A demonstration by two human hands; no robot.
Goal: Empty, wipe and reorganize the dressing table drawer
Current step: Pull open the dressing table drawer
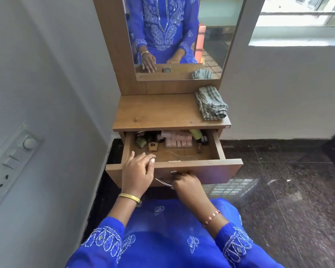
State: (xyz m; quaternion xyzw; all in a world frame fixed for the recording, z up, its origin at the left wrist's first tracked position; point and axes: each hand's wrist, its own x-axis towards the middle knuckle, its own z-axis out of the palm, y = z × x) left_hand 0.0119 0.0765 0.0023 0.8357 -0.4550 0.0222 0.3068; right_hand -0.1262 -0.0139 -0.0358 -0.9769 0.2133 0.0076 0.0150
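The wooden drawer point(211, 169) of the dressing table stands pulled out. Inside it lie small cosmetic bottles point(149, 142) at the back left, a pink and white pack point(177, 140) in the middle and a green tube point(195, 134) at the back right. My left hand point(136, 171) rests on the drawer's front edge at the left, fingers loosely curled, holding nothing. My right hand point(186, 183) is closed around the metal handle point(163, 182) on the drawer front, just under the keyhole point(173, 172). A folded striped cloth point(211, 103) lies on the tabletop point(155, 111) at the right.
A mirror point(174, 35) rises behind the tabletop. A white wall with a switch panel point(10, 161) is close on the left. Dark speckled floor point(278, 190) spreads to the right, under a window point(298, 20).
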